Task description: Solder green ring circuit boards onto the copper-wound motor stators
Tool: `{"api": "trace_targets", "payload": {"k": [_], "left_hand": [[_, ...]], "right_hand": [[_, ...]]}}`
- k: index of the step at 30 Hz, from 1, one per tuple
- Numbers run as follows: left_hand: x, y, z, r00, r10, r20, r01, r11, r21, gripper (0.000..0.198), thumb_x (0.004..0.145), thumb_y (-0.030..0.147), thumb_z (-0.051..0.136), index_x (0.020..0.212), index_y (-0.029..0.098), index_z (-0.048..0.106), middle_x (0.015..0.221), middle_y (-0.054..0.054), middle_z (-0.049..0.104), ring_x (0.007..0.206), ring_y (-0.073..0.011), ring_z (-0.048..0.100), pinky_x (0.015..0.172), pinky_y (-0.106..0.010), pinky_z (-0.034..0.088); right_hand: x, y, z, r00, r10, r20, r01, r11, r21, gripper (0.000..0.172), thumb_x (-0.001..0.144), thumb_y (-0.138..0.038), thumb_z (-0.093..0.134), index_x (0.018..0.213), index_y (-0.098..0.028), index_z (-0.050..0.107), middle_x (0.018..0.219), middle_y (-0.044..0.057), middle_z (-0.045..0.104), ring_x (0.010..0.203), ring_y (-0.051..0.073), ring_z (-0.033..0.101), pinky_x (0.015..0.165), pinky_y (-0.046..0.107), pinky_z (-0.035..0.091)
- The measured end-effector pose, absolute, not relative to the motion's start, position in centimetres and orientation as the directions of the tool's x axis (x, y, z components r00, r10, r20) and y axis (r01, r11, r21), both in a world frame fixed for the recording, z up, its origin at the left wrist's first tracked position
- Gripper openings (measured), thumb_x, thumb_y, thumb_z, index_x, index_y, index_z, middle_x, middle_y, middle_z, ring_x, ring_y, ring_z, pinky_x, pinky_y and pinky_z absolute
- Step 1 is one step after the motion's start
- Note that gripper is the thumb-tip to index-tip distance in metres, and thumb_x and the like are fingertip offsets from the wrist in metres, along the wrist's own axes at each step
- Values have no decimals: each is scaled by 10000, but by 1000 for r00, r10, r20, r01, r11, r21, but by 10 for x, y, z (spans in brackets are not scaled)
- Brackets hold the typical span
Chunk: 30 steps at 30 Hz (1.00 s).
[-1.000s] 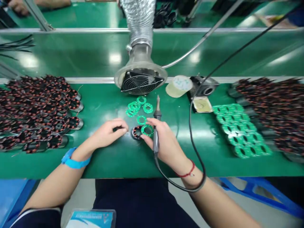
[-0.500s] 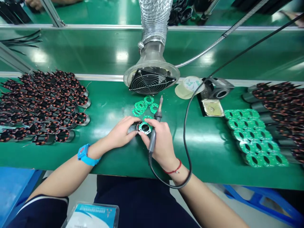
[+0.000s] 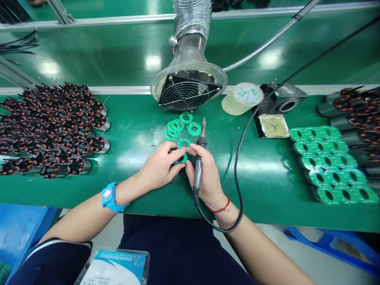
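Note:
My left hand (image 3: 158, 168) and my right hand (image 3: 206, 174) meet over a small wound coil with a green ring board (image 3: 180, 158) on top, and both pinch it on the green bench (image 3: 142, 134). A black soldering iron (image 3: 199, 158) lies in my right hand along the palm, with its tip pointing away from me and its cord looping off the bench edge. Several loose green ring boards (image 3: 181, 128) lie just beyond my fingers.
A heap of copper-wound coils (image 3: 53, 126) fills the left of the bench. Rows of coils with green boards (image 3: 326, 162) lie at the right, more bare coils (image 3: 356, 114) behind them. A fume fan (image 3: 188, 89), a solder reel (image 3: 243, 97) and an iron stand with sponge (image 3: 273, 122) stand at the back.
My right hand brought a green ring board onto the coil. My left hand closed in on the coil, and both hands now hold the pair together.

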State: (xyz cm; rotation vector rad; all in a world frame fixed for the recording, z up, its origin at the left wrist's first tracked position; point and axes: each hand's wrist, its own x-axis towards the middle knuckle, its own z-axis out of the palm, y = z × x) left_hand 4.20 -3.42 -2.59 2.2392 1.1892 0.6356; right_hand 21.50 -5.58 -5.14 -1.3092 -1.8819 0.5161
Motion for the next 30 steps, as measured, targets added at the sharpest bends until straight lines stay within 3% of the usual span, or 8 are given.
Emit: {"api": "trace_targets", "payload": {"k": [6,12,16,20,22,24,27,30], "left_hand": [[33,-31,-19,591,799,108,569,-509,646,314,919,207,550,1226,169,605,1314,-152,512,1221,-273,542,1019,-474,512],[45,-33,-31,522,823,224,628,-548,552,275,924,235,530,1165,126,607,1175,-148,611,1112,-262,605,947,-443,552],[46,-30,-35,499,833,237,611,-533,585,329,928,228,531,1246,143,537,1203,-141,618,1153,-260,593,992,-450,523],[34,-30,-31,528,841,118,588,-462,663,701,858,267,658,1449,152,299,1354,-186,512,1263,-301,508,1045,-492,469],[24,-29,-25,559,829,22,629,-441,641,770,798,278,725,1432,137,312,1353,-198,498,1246,-327,495,1025,-519,460],[12,-28,-18,566,822,-62,684,-426,592,558,814,264,700,1298,134,455,1243,-167,572,1152,-317,535,973,-514,469],[-1,-22,-9,570,810,-140,711,-401,578,85,884,187,559,957,159,593,960,-78,656,937,-240,596,884,-431,481],[-3,-18,-6,518,845,-133,613,-258,747,92,869,139,520,812,166,588,789,-12,634,749,-149,580,731,-295,471]], "right_hand": [[217,-59,-58,-118,911,395,593,384,-708,459,898,-181,539,1324,-258,387,991,43,644,930,217,650,859,434,534],[225,-55,-56,-178,894,412,549,438,-712,392,898,-180,570,1252,-268,425,950,20,655,895,206,667,813,396,533],[226,-54,-55,-201,907,369,551,417,-723,368,912,-190,552,1249,-266,427,912,11,660,867,203,670,820,399,532],[225,-51,-45,-258,890,375,566,454,-688,485,878,-206,589,1320,-241,394,1172,100,652,1052,256,636,898,459,517],[222,-47,-38,-388,851,355,562,523,-640,504,865,-174,575,1333,-236,398,1358,138,573,1170,282,586,942,489,496],[219,-42,-33,-512,804,303,549,578,-604,481,873,-136,527,1329,-246,417,1395,123,556,1186,279,575,955,493,487],[212,-36,-33,-505,816,280,597,565,-569,406,904,-226,550,1301,-237,466,1213,108,650,1047,281,605,887,475,511],[206,-35,-40,-419,852,315,672,524,-523,434,896,-408,614,1267,-212,504,1069,112,672,920,292,596,805,466,521]]}}
